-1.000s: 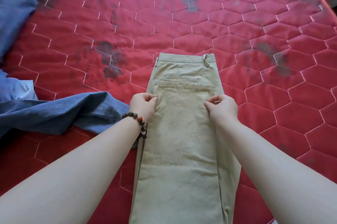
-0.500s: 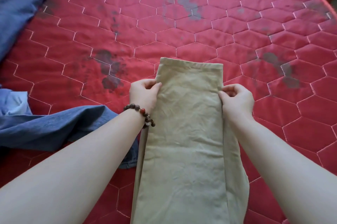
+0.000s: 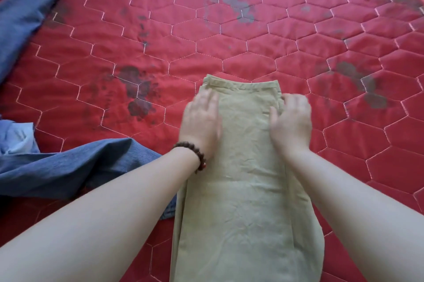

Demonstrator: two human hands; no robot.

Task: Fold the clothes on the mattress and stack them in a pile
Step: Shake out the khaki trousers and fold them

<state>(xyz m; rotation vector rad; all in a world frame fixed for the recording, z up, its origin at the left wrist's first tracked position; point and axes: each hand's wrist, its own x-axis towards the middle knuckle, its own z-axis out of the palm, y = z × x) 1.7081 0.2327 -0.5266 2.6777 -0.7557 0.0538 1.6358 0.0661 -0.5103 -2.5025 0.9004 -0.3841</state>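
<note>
1. On the red quilted mattress (image 3: 252,47), khaki trousers (image 3: 243,190) lying lengthwise in the middle, far end away from the camera, near end running off the bottom edge of the view.
2. Changed within the last second: lower half of the trousers brought up and laid over the upper half. Back pocket and belt loop, plain a second ago, now covered; only a thin strip of waistband peeking out at the far edge under the hem.
3. Half a second ago, both hands pinching the side edges of the cloth. Now released and laid flat on top.
4. Left hand (image 3: 202,121), with a beaded bracelet (image 3: 195,153) at the wrist, resting on the left side of the fold; grip apart, fingers straight and slightly blurred, holding nothing.
5. Right hand (image 3: 291,121) resting on the right side near the far corner; grip apart as well, fingers spread on the cloth, thumb pointing inward.
6. Judged meaning: one lengthwise fold finished, hands likely smoothing or squaring the top layer. Hem not quite flush with the waistband. Probably one more fold needed for a compact bundle.
7. To the left, blue denim garment (image 3: 75,164) lying crumpled, its edge just beside or slightly under the trousers, with a pale blue cloth (image 3: 16,137) at the left border.
8. At the far left, another blue garment (image 3: 27,11) stretched toward the top corner, unfolded.
9. No finished pile visible anywhere; most of the task apparently left.
</note>
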